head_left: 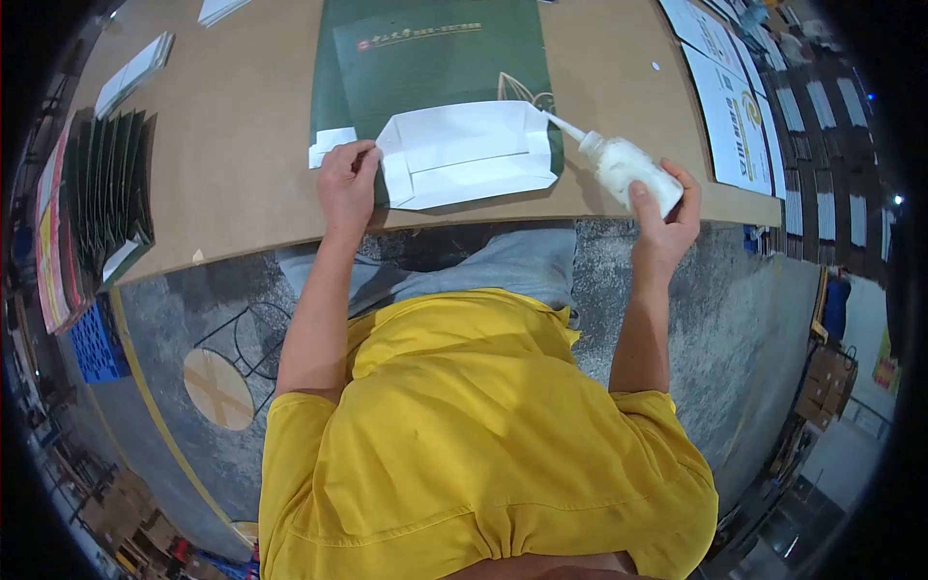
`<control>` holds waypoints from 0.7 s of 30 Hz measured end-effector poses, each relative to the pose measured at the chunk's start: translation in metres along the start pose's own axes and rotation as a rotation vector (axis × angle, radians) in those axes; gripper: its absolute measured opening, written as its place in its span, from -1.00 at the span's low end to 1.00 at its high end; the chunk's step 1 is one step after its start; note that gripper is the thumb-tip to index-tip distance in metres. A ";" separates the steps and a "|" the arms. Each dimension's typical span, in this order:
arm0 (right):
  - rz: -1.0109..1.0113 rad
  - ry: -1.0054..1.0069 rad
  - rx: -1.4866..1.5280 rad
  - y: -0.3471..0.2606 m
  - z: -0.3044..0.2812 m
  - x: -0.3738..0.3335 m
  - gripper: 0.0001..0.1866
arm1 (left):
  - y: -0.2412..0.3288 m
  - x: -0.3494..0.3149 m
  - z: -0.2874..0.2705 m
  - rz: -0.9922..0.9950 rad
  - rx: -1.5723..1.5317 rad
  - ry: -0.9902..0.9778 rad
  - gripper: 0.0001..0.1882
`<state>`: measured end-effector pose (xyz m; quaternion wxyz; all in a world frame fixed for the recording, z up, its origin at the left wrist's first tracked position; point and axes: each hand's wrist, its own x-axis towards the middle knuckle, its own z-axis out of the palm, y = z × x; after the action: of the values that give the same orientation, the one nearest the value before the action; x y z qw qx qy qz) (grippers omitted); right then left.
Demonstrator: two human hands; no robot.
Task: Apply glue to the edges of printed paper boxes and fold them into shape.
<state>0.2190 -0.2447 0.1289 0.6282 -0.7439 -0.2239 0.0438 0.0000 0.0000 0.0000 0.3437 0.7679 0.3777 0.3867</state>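
Observation:
A green paper bag lies flat in front of me, its white bottom end folded open toward my body. My left hand pinches the left corner of that white bottom between thumb and fingers. In my right hand is a squeeze bottle, translucent and filled with something white, likely glue. The bottle is tilted, and its thin nozzle points left to the upper right corner of the white bottom. Whether the tip touches the paper I cannot tell.
The brown table ends just below the bag. At its left edge stand several folded green bags; white-edged pieces lie behind them. Printed white sheets lie on the right. A round stool stands on the floor at left.

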 end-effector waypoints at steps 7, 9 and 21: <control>-0.389 -0.048 -0.412 0.015 -0.005 0.003 -0.56 | 0.003 -0.002 0.010 -0.006 -0.016 0.031 -0.88; -0.481 -0.057 -0.442 0.020 0.000 0.005 -0.56 | 0.004 0.000 0.009 -0.012 -0.037 0.028 -0.88; -0.602 -0.074 -0.519 0.025 0.008 0.009 -0.58 | -0.001 0.000 0.009 0.000 -0.045 0.019 -0.88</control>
<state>0.2312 -0.2367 0.1051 0.3957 -0.7770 -0.4579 -0.1735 0.0076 -0.0019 -0.0053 0.3572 0.7563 0.3720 0.4025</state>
